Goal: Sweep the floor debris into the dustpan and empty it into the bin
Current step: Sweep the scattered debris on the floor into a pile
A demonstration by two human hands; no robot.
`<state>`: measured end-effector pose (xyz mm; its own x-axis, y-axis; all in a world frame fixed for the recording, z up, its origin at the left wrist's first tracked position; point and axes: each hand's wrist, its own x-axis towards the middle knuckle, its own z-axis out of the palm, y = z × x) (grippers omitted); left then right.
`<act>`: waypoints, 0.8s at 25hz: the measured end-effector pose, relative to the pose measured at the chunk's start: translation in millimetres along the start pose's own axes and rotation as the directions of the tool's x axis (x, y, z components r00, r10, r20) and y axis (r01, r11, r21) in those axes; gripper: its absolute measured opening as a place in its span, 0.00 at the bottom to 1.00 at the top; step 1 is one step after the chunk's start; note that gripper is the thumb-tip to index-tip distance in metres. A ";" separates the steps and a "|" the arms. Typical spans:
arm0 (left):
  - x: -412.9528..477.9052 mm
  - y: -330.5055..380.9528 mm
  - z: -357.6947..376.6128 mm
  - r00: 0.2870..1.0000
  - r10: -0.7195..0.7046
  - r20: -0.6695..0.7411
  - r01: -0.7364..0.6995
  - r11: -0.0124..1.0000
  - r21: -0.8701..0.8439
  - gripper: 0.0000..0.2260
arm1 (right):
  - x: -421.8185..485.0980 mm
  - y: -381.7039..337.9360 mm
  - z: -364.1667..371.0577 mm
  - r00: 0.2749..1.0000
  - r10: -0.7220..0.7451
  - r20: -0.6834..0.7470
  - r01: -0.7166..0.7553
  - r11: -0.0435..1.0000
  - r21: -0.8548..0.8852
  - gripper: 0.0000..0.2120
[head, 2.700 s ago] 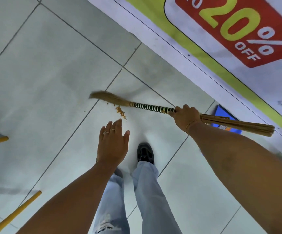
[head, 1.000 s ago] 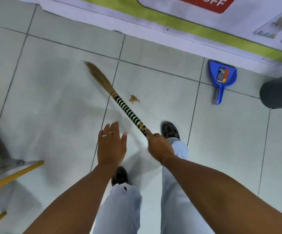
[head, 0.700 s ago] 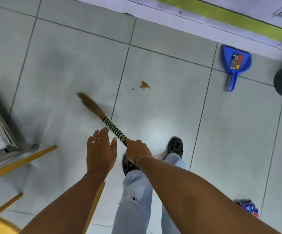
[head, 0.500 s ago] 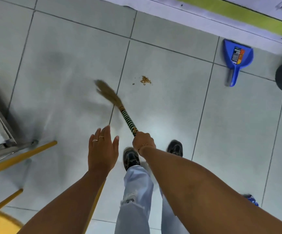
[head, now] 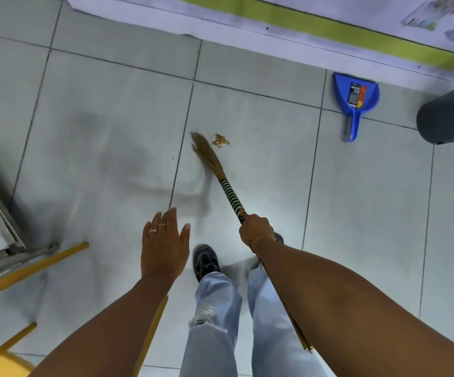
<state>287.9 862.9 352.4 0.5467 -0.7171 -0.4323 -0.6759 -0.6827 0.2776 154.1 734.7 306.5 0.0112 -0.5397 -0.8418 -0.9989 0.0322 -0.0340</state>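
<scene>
The right hand (head: 256,230) is wrapping its fingers tight around the striped handle of the broom (head: 221,180), whose bristle tip is lying just beside the small pile of debris (head: 221,140) — on its left. The left hand (head: 164,250) is hovering flat above the tile floor (head: 84,164), fingers spread and holding nothing. The blue dustpan (head: 355,100) is lying well apart on the right, near the dark bin (head: 447,115) — both close to the wall.

The debris (head: 221,140) lies on the floor (head: 111,118) just right of the broom (head: 215,170) tip. Well right of it sits the dustpan (head: 356,95) (by the wall), with the bin (head: 447,115) farther right.
</scene>
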 end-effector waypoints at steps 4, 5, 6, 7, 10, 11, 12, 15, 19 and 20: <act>8.8 33.9 -19.4 1.000 0.011 -0.006 -0.011 1.000 -0.011 0.21 | -22.8 28.8 -32.2 0.988 -0.139 -0.066 0.143 0.987 0.072 0.17; 13.7 47.4 -23.2 0.999 0.038 -0.016 -0.038 0.999 -0.006 0.21 | -27.6 37.1 -41.6 0.986 -0.147 -0.082 0.157 0.978 0.136 0.17; 19.4 62.5 -26.1 0.997 0.068 -0.024 -0.068 0.998 0.004 0.21 | -30.3 43.5 -51.6 0.986 -0.142 -0.093 0.158 0.968 0.193 0.17; 26.2 81.3 -26.5 0.995 0.098 -0.025 -0.098 0.995 0.014 0.21 | -28.3 51.2 -62.4 0.987 -0.127 -0.098 0.147 0.962 0.231 0.17; 50.8 145.6 -19.3 0.986 0.164 -0.004 -0.164 0.986 0.031 0.21 | -0.6 72.9 -97.3 0.995 -0.067 -0.072 0.086 0.949 0.302 0.22; 58.3 164.7 -14.0 0.982 0.190 -0.002 -0.189 0.981 0.038 0.21 | 8.8 79.5 -110.1 0.996 -0.063 -0.063 0.080 0.941 0.330 0.23; 67.2 187.8 -7.7 0.978 0.210 0.007 -0.210 0.976 0.057 0.21 | 20.7 90.4 -125.2 0.996 -0.068 -0.064 0.087 0.927 0.364 0.23; 100.7 274.8 26.3 0.965 0.257 0.047 -0.261 0.957 0.128 0.21 | 68.0 156.3 -177.0 0.996 -0.065 -0.056 0.084 0.874 0.479 0.20; 138.5 409.4 80.2 0.962 0.247 0.119 -0.260 0.959 0.113 0.20 | 124.3 272.8 -261.4 0.985 0.091 -0.145 0.000 0.848 0.530 0.19; 148.9 447.7 97.4 0.964 0.223 0.145 -0.238 0.966 0.096 0.21 | 143.2 303.9 -285.4 0.977 0.127 -0.173 -0.021 0.858 0.513 0.20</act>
<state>18.6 464.2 328.7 0.3046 -0.8233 -0.4789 -0.8309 -0.4755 0.2890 -160.9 427.2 329.4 -0.1238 -0.6687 -0.7332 -0.8344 0.4700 -0.2878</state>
